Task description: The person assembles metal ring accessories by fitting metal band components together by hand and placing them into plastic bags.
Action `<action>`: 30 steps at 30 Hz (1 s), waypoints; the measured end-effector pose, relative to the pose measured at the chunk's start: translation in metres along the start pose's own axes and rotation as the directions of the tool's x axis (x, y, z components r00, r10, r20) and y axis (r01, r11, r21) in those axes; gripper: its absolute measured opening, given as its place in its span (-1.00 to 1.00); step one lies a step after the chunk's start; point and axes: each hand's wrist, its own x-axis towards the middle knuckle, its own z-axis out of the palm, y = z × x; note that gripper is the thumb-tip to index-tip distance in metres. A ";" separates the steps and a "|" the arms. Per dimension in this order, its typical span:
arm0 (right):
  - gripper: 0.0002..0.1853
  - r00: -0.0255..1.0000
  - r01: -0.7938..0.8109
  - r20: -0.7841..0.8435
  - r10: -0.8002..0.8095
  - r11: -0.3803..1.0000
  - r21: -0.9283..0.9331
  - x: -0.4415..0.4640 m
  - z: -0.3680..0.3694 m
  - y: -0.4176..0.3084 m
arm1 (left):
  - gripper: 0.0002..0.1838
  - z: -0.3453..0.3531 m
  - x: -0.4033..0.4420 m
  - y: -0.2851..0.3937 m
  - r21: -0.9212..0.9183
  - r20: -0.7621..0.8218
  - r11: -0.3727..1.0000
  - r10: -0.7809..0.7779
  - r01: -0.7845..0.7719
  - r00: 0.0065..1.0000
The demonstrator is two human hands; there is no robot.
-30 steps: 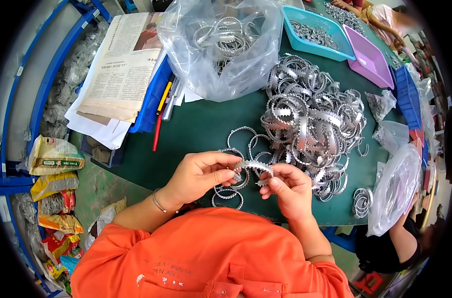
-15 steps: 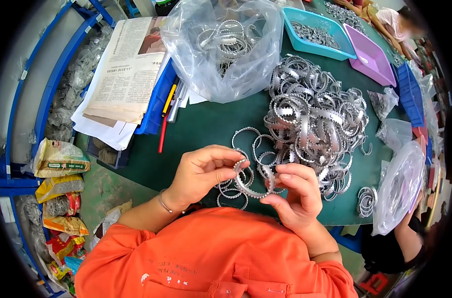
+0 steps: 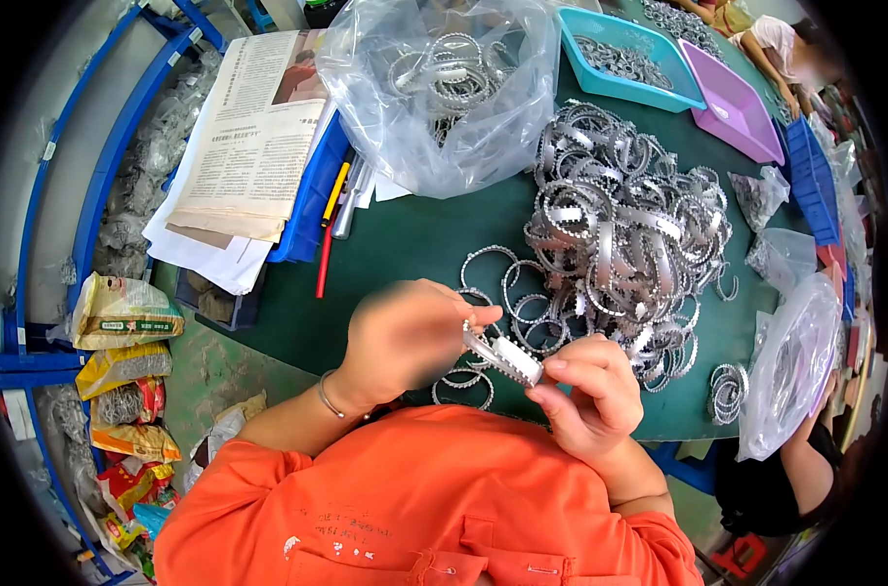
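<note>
Between my two hands, close to the orange shirt, is a toothed metal ring point(image 3: 507, 359), tilted so that its bright band shows. My left hand point(image 3: 400, 337), partly blurred, pinches its left side. The thumb and fingers of my right hand point(image 3: 590, 391) close on its right end. Several loose rings point(image 3: 488, 269) lie on the green table point(image 3: 405, 234) just beyond my hands. A large heap of similar rings point(image 3: 624, 230) stands to the right of them. A small stack of rings point(image 3: 727, 393) lies near the table's right front edge.
A clear plastic bag point(image 3: 434, 146) holding rings stands at the back. Newspapers point(image 3: 239, 146) lie on a blue tray point(image 3: 312, 195), beside pens. A teal basket point(image 3: 649, 95) holds small metal parts, next to a purple basket point(image 3: 737, 117). Other people are at the right.
The ring between my hands has turned, its band now facing up. My left hand has rolled over it, and my right fingers have drawn closer together.
</note>
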 end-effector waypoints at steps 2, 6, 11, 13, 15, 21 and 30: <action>-0.65 1.000 -0.006 0.004 0.006 1.000 0.007 0.000 0.000 -0.001 | -0.70 0.002 -0.001 -0.001 -0.045 -0.031 0.999 -0.026 0.025 0.999; -0.66 1.000 -0.003 0.020 0.002 1.000 0.013 0.003 0.000 -0.005 | -0.69 0.002 -0.002 -0.002 -0.110 -0.005 0.993 -0.032 0.031 0.999; -0.66 1.000 -0.017 0.018 0.017 1.000 0.007 0.002 0.001 -0.005 | -0.70 0.000 -0.002 -0.001 -0.095 0.016 0.995 0.001 0.001 1.000; -0.66 1.000 -0.023 0.015 0.023 1.000 0.005 0.001 0.002 -0.004 | -0.68 0.001 -0.002 0.001 -0.074 0.001 0.997 0.039 -0.039 0.999; -0.67 0.999 -0.035 -0.022 0.033 0.997 -0.074 -0.001 0.003 -0.002 | -0.71 0.002 -0.002 0.005 0.027 -0.009 0.997 0.076 -0.076 0.997; -0.72 0.893 -0.430 -0.023 0.450 0.867 0.251 -0.012 0.013 0.007 | -0.74 0.003 0.006 0.012 0.298 0.044 0.912 0.280 -0.280 0.959; -0.74 0.762 -0.539 0.140 0.633 0.499 0.679 -0.020 0.015 0.016 | -0.63 0.003 0.002 0.009 0.322 0.044 0.936 0.134 -0.141 0.990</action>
